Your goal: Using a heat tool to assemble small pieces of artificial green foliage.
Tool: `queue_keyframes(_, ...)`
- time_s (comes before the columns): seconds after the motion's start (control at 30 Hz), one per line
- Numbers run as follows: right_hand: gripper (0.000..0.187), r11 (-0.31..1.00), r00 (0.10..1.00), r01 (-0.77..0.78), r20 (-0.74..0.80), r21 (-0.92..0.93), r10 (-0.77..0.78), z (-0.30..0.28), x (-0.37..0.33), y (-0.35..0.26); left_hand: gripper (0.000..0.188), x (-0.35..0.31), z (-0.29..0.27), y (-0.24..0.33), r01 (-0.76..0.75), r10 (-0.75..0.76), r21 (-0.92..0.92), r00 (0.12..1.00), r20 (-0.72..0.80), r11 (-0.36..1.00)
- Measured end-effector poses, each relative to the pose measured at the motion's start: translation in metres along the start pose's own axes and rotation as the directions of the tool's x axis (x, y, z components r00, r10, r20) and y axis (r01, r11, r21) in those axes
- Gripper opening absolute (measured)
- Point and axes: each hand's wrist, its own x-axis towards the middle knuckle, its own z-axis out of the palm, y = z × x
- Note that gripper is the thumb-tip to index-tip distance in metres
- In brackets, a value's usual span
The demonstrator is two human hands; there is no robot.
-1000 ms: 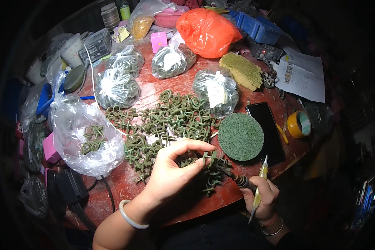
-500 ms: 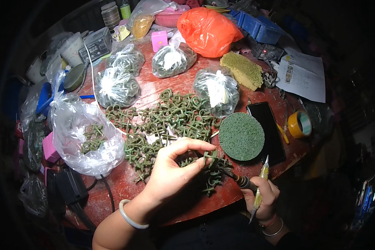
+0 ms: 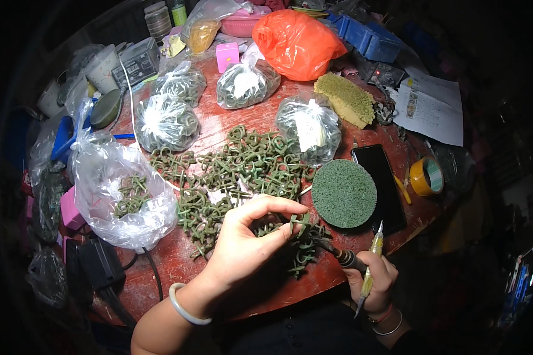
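Our left hand [image 3: 243,245] has its thumb and index finger pinching one small green piece [image 3: 301,219], right above the near side of the heap. Our right hand [image 3: 378,281] is curled around two tools: one dark-handled tool [image 3: 350,259] aimed at the heap, and one yellow pen-shaped tool [image 3: 370,269] crossing it. The heap of green pieces [image 3: 254,163] is way too tangled for us to count, sorry. Bag-wise we get four tied clear bags [image 3: 167,129] of pieces, one open clear bag [image 3: 100,204] with a few inside, and one orange bag [image 3: 299,44] at the back. Also one round green disc [image 3: 344,194] partly over one black tablet [image 3: 391,189], plus one yellow tape roll [image 3: 417,178]. Writing: one printed sheet [image 3: 429,109] on the right, and one white slip [image 3: 310,136] on the rightmost tied bag, both too small for us to make out.
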Motion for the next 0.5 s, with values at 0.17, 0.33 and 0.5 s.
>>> queue_keyframes(0.17, 0.025, 1.000, 1.000, -0.023, -0.014, 0.011, 0.023, 0.0008, -0.0004, -0.0002, 0.022, 0.0001, 0.0003, 0.0000, 0.002, -0.002, 0.004, 1.000, -0.001, 1.000)
queue_keyframes(0.33, 0.025, 1.000, 1.000, -0.015, 0.001, -0.002, 0.015, 0.0006, 0.0007, -0.0006, 0.022, 0.0003, -0.0002, 0.0002, -0.005, 0.005, 0.026, 1.000, 0.000, 1.000)
queue_keyframes(0.5, 0.026, 1.000, 1.000, -0.007, 0.006, -0.002, 0.007, 0.0004, 0.0012, -0.0007, 0.021, 0.0003, 0.0000, -0.0002, -0.012, 0.012, 0.016, 1.000, -0.003, 1.000)
